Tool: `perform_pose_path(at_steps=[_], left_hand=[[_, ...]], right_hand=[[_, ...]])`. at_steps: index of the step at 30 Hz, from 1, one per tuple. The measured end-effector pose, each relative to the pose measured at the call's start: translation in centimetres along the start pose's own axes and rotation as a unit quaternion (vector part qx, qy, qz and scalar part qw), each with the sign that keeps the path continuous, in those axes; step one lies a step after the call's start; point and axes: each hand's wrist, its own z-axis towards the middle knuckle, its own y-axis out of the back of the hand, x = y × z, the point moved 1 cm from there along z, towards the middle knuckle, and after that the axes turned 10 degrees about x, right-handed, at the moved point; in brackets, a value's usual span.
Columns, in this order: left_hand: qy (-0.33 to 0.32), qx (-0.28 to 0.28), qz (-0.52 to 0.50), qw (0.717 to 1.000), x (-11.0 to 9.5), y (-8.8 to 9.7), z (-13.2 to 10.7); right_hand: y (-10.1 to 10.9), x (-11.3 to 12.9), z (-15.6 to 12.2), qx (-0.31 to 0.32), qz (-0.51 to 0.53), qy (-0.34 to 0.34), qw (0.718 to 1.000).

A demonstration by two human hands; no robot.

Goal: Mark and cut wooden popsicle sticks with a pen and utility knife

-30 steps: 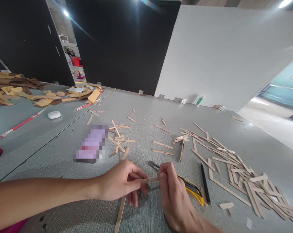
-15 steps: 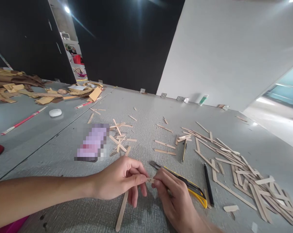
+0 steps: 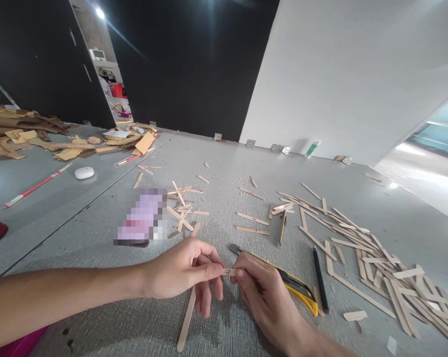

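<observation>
Between my two hands a small wooden craft stick is stretched level, with dark marks or a cut-out at its middle. My left hand pinches one end between thumb and forefinger, the other fingers loosely curled. At the other end, my right hand grips with thumb and bent forefinger. Under and beside the right hand lies a yellow and black utility knife, its blade pointing left. A longer craft stick rests on the table beneath my left hand.
A heap of craft sticks spreads over the right, near a black pen. A short pencil lies ahead. To the left are a blurred-out phone, a white earbud case and brown scraps.
The held stick has turned slightly, so its middle marks show more clearly. Both hands stay nearly in place, still gripping it. The view has shifted a little.
</observation>
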Motion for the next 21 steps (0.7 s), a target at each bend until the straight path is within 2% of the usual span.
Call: perform_pose_path(at_steps=[3,5,6,7,9,11,14,18,21], left_hand=[[0.023,-0.048,0.079,0.995,-0.1,0.1,-0.2],[0.049,-0.076,0.172,0.981,0.1,0.0,-0.3],[0.061,-0.086,0.227,0.968,0.2,0.0,-0.3],[0.069,-0.095,0.279,0.953,0.4,-0.1,-0.3],[0.068,-0.113,0.360,0.924,0.7,-0.2,-0.3],[0.052,-0.126,0.403,0.905,0.7,-0.3,-0.6],[0.025,-0.113,0.465,0.878,0.0,-0.2,-1.2],[0.001,-0.052,0.505,0.861,-1.3,1.0,-1.8],[-0.043,-0.013,0.513,0.857,-1.7,2.1,-1.3]], right_hand=[[1.8,0.4,0.3,-0.032,-0.073,-0.046,0.996],[3.8,0.5,0.0,-0.049,-0.173,-0.085,0.980],[4.7,0.5,-0.4,-0.034,-0.239,-0.097,0.965],[5.4,0.4,-0.9,0.006,-0.295,-0.096,0.951],[6.0,0.0,-2.2,0.061,-0.345,-0.096,0.932],[5.9,-0.7,-3.6,0.064,-0.352,-0.102,0.928],[5.8,-1.7,-5.0,0.056,-0.301,-0.126,0.944],[8.3,-1.9,-6.0,0.004,-0.237,-0.141,0.961],[9.7,-0.8,-6.7,0.020,-0.216,-0.122,0.969]])
